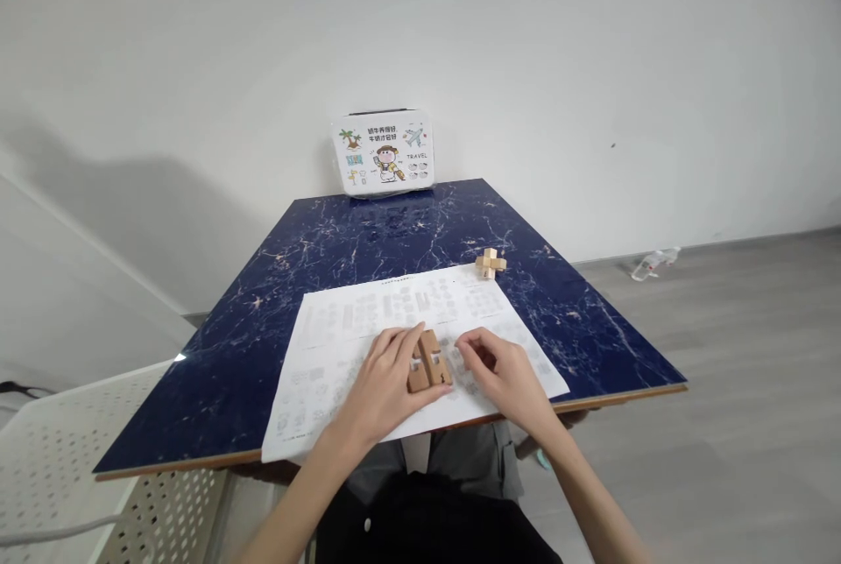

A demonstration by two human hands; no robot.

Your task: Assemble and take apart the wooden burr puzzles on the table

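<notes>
Two notched wooden puzzle pieces (434,364) lie side by side on a printed paper sheet (328,327), near the table's front edge. My left hand (387,376) is closed around them, with its fingers at the far end and its thumb along the near end. A small black mark shows on the right-hand piece. Just to the right of the pieces, my right hand (503,371) hovers over the sheet with its fingers curled in. Whatever its fingers hold, if anything, is hidden.
An assembled wooden cross puzzle (490,264) stands at the sheet's far right corner. A white cartoon-printed case (385,152) leans on the wall behind the blue marbled table (387,236). A perforated white surface (59,441) is at lower left; a clear plastic bottle (655,263) lies on the floor.
</notes>
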